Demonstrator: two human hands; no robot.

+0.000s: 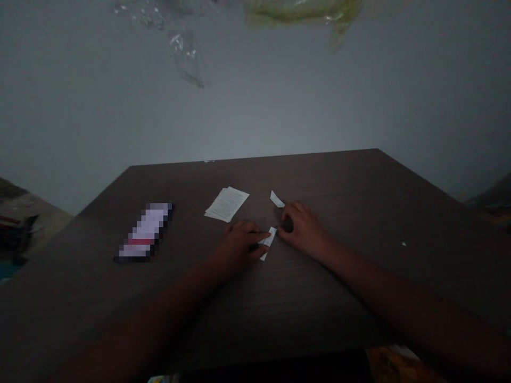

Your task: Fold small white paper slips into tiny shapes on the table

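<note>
A small white paper strip point(269, 240) lies on the dark wooden table point(359, 213) between my two hands. My left hand point(238, 246) rests on the table with curled fingers pressing the strip's left side. My right hand point(302, 229) is curled too, its fingertips pinching the strip's upper right end. Another small white scrap point(276, 199) lies just beyond my right hand. A folded printed sheet point(227, 204) lies a little beyond my left hand.
A flat rectangular object, blurred out point(144, 232), lies on the table's left part. A tiny white speck point(404, 244) sits to the right. The grey wall point(255, 106) rises behind the table, with clear plastic bags point(187, 58) hanging on it.
</note>
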